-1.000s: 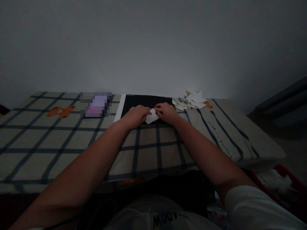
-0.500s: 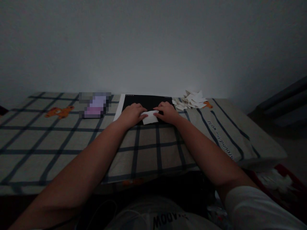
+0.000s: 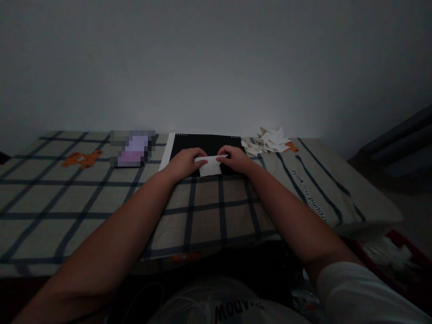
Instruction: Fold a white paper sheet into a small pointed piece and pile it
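A small piece of white paper (image 3: pixel 210 167) is held between my two hands, low over the front part of a black sheet (image 3: pixel 209 142). My left hand (image 3: pixel 186 162) pinches the paper's left upper corner between thumb and fingers. On the other side, my right hand (image 3: pixel 235 159) grips its right upper corner the same way. The paper's upper edge looks folded over, and its lower part hangs toward me. The black sheet has rows of small white marks at its far corners and a white strip down its left side.
A pile of folded white paper pieces (image 3: pixel 270 140) lies right of the black sheet. At left is a blurred-out phone-like object (image 3: pixel 135 150). A checked cloth (image 3: pixel 205 211) covers the table, which meets a wall. Below right stands a red container (image 3: pixel 401 243) with white scraps.
My fingers have curled inward from lying flatter on the sheet, and both hands now pinch the paper's upper corners. Its upper edge has risen into a fold.
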`<state>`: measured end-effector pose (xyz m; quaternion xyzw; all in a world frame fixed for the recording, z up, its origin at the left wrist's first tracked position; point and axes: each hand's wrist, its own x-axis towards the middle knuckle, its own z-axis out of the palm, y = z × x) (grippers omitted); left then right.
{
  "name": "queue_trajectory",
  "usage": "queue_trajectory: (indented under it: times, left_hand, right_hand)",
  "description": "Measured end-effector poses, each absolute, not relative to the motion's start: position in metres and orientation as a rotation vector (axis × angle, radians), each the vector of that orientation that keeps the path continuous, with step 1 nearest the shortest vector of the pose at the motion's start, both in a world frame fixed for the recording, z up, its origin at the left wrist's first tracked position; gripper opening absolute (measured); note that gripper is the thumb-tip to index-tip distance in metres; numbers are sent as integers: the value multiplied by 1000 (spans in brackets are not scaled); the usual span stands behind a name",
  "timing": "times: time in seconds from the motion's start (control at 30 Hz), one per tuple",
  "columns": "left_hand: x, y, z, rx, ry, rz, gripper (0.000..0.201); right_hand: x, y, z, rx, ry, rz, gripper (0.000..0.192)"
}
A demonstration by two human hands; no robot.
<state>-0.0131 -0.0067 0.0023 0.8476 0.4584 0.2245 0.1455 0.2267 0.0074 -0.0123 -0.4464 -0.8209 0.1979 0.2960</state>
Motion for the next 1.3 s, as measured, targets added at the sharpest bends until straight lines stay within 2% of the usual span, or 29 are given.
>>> queue_trajectory:
  times: [0.2,0.37,0.53,0.77,1.03,1.3]
  left_hand:
    - [-13,-6,3,2261,1235,782,27]
    - [-14,-5,3,2188,1211,823,28]
    - [-14,-5,1,2353,1257,778,28]
    - [-12,-8,4,2687,1552,770,23]
    - [-5,-14,3,2805,1473,604,32]
    - [-4,-15,4,2777,1628,442,40]
  right_hand:
    - [229,12,-10,-1131,-2043,764,19]
    - [230,10,-6,-1125,-2013,806,21]
    - [228,6,-4,-1271,-2072,692,20]
    - [219,-1,-3,-1495,-2182,261,18]
    - [218,-2,0,-1777,-1975,352,18]
    - [212,-9,2,-1565,-2261,292,17]
